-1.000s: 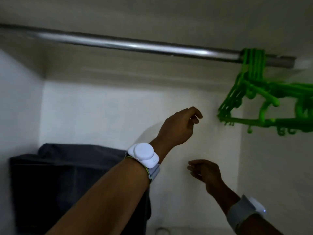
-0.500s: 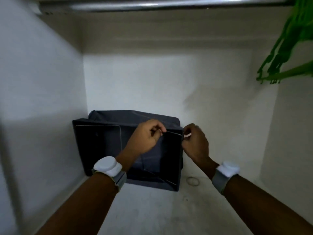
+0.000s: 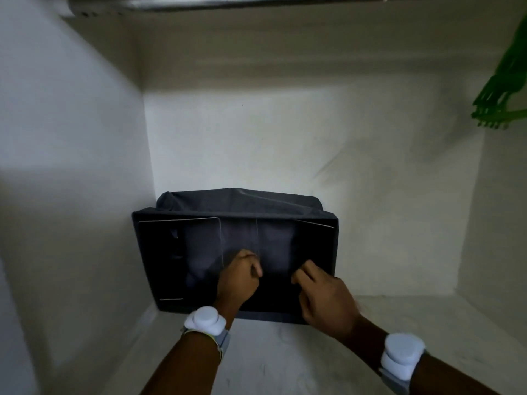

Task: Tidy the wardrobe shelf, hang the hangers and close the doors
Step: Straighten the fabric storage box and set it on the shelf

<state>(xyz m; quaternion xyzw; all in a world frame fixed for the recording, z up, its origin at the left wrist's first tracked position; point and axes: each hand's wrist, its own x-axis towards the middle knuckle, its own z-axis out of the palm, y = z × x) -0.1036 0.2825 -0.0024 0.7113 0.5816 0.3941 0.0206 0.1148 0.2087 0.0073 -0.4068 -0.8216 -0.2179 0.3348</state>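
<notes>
Fabric storage box (image 3: 199, 252), dark grey, sits on the wardrobe shelf (image 3: 285, 352) pushed into the back left corner, its open mouth turned toward the camera. Judging by its sagging top and creased back, it should be light and soft, stiffened only by thin panels whose pale edges show at the left and right inside; it would likely fold or buckle if squeezed mid-wall. The firm rim or a panel edge looks the safest place to take hold. Inside, a thin pale line runs down the middle, perhaps a divider or seam; blur makes it hard to say.

Left hand (image 3: 239, 277) is inside the mouth, fingers curled, apparently pinching that inner fabric or panel edge, so its grip looks clenched on the box. Right hand (image 3: 322, 295) reaches in beside it, fingers bent toward the interior; whether it grasps anything I cannot tell.

Green hangers (image 3: 502, 92) hang at the upper right, under the metal rail (image 3: 256, 1).
</notes>
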